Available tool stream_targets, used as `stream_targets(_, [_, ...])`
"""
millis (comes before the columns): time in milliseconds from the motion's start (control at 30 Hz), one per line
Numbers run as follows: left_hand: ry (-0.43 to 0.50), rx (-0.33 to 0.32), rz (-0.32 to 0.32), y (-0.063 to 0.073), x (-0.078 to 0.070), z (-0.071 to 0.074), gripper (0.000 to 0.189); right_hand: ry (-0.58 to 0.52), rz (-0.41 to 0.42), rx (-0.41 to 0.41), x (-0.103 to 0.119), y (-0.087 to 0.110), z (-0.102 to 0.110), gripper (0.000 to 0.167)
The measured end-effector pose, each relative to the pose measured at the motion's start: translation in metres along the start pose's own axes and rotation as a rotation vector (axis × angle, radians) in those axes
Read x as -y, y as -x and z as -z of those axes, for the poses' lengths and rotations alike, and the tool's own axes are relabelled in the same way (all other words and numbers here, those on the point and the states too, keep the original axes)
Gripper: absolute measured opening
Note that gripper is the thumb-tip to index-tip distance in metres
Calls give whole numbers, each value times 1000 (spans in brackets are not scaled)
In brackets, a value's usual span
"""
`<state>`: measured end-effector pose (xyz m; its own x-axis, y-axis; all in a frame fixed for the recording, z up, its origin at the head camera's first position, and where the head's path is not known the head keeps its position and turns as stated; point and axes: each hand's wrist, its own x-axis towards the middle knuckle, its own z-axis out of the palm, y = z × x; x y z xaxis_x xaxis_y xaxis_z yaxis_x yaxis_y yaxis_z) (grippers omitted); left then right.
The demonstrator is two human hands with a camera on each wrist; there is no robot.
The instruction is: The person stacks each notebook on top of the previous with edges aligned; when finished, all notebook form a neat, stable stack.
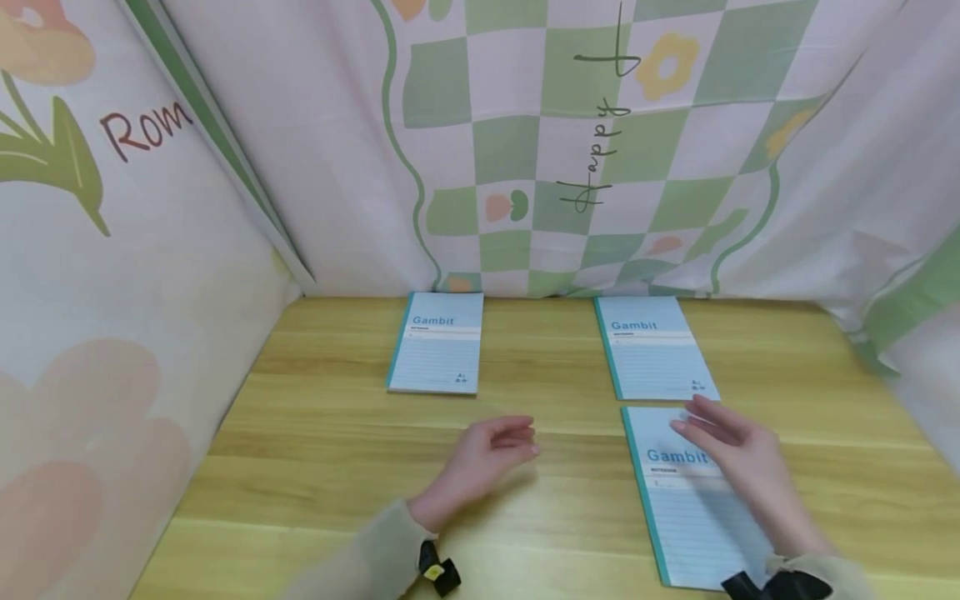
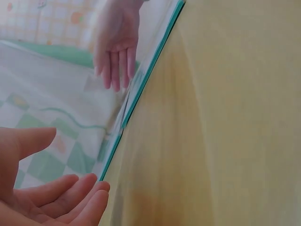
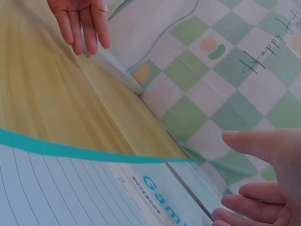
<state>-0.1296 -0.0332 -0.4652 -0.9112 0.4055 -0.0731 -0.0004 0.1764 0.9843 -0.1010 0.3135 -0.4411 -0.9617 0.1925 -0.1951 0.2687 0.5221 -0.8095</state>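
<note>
My left hand (image 1: pixel 483 462) hovers over the middle of the wooden table, fingers relaxed, thumb apart from them, nothing held. My right hand (image 1: pixel 742 462) is above the near right notebook (image 1: pixel 675 517), its fingertips over the upper part of the cover; it holds nothing and hides part of the title. Just behind lies a second notebook (image 1: pixel 652 350), and a third notebook (image 1: pixel 438 346) lies at the back left. All are pale blue with a teal spine and "Gambit" on the cover. In the right wrist view, the right hand (image 3: pixel 263 179) has its thumb spread from loosely bent fingers.
The wooden table (image 1: pixel 322 467) meets a checkered curtain (image 1: pixel 510 150) at its back edge. At the left a white panel (image 1: pixel 150 317) with flower prints stands along the table's side. More white and green cloth (image 1: pixel 900 308) hangs at the right. Black straps sit on both wrists.
</note>
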Motion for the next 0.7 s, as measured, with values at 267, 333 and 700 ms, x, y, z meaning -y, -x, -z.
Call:
stream_targets(267, [59,101,8,4,-4,-36,48,-3,-88,-53,-12,1,15,95])
stream_targets(333, [69,114,3,4,-4,-43,48,-9,-104,-60,-16,0,18,95])
stream_targets(700, [175,130,73,-7,-15,-78,48,37,-112,-67,-34,1,38,99])
